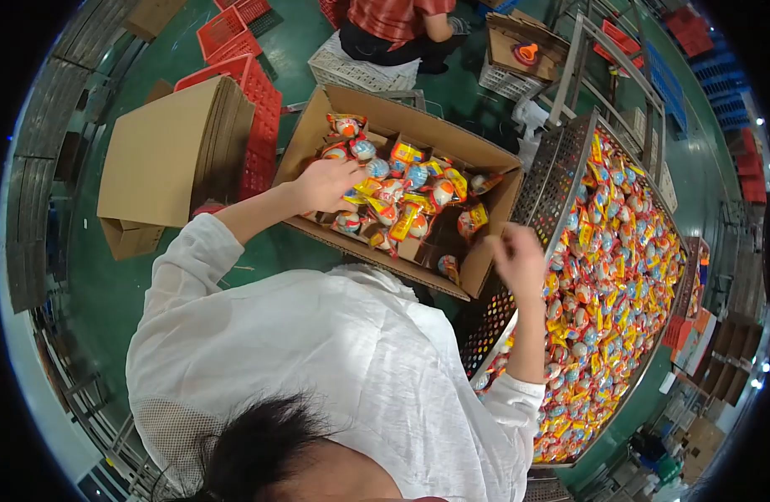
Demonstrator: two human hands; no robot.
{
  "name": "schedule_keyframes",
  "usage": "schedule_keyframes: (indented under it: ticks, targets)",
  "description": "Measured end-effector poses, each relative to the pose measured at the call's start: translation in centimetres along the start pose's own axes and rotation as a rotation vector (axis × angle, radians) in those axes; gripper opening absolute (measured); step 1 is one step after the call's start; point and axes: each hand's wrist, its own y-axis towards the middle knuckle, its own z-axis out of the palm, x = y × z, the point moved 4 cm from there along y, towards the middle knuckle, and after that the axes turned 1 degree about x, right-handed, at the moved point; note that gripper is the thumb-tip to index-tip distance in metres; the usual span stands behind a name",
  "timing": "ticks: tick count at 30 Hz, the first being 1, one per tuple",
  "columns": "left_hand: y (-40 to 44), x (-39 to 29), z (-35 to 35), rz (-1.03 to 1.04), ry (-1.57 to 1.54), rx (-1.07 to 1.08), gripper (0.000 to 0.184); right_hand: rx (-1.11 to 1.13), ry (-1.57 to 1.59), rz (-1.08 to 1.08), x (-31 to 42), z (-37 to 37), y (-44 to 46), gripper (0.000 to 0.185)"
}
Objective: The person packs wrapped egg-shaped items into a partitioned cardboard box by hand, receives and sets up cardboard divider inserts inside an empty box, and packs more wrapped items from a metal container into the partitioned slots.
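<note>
Individually wrapped round items (pixel 392 191), in clear, red and yellow wrappers with white, orange and blue showing, lie loosely in an open cardboard box (pixel 318 117). My left hand (pixel 328 185) reaches over the box's near left side, back upward, its fingers extended against the wrapped items. At the box's right edge is my right hand (pixel 519 258), smeared by motion, with its fingers partly bent; whether anything is in it does not show. Beside it, a large perforated metal bin (pixel 561 180) holds a heap of the same wrapped items (pixel 611 284).
Stacked flat cardboard (pixel 155 151) leans by a red plastic crate (pixel 266 117) on the left. A person in a red shirt (pixel 393 21) sits on a white crate (pixel 356 74) beyond the box. A metal frame (pixel 573 63) stands at the upper right.
</note>
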Motion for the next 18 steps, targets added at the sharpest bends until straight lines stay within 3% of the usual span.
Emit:
schedule_keyframes:
  ticks: [2, 3, 5, 6, 7, 8, 9, 11, 12, 14, 16, 18]
  targets:
    - [1.1, -1.5, -0.5, 0.187, -0.016, -0.298, 0.070, -0.240, -0.302, 0.209, -5.6, -3.3, -2.4, 0.026]
    - [2.1, -1.3, 0.3, 0.181, -0.014, -0.298, 0.070, -0.207, -0.425, 0.273, -8.8, -4.4, -4.1, 0.035]
    - [4.8, 0.4, 2.7, 0.232, -0.056, -0.135, 0.087, -0.071, -0.624, 0.612, -15.8, -4.5, -9.8, 0.067]
    - [5.6, 1.5, 3.3, 0.263, -0.138, -0.099, 0.097, -0.011, -0.564, 0.582, -18.9, -3.8, -12.7, 0.077]
    - [5.7, 2.1, 2.7, 0.248, -0.139, -0.101, 0.097, 0.277, -0.450, 0.842, -20.7, -3.0, -14.8, 0.082]
    - [5.6, 2.1, 2.0, 0.329, -0.212, -0.067, 0.098, 0.345, -0.256, 0.947, -24.7, -1.1, -18.0, 0.083]
    - [5.6, 2.1, 1.7, 0.410, -0.288, -0.031, 0.100, 0.259, -0.108, 0.874, -23.8, -0.3, -18.9, 0.083]
    - [6.5, 2.7, 1.6, 0.443, -0.254, 0.083, 0.101, 0.071, -0.164, 0.815, -26.3, 1.4, -21.3, 0.076]
    - [7.0, 3.0, 1.4, 0.464, -0.185, 0.093, 0.098, 0.105, -0.052, 0.995, -24.2, 0.9, -20.0, 0.073]
    - [7.2, 2.6, 1.0, 0.483, -0.117, 0.107, 0.095, 0.138, -0.163, 0.898, -25.5, 1.2, -20.5, 0.064]
    - [6.4, 1.5, 0.7, 0.437, 0.156, 0.015, 0.088, 0.136, -0.250, 0.865, -24.8, 0.0, -19.8, 0.059]
    - [6.8, 2.1, 1.4, 0.439, 0.246, -0.059, 0.088, 0.389, -0.086, 0.937, -24.0, -0.4, -19.1, 0.048]
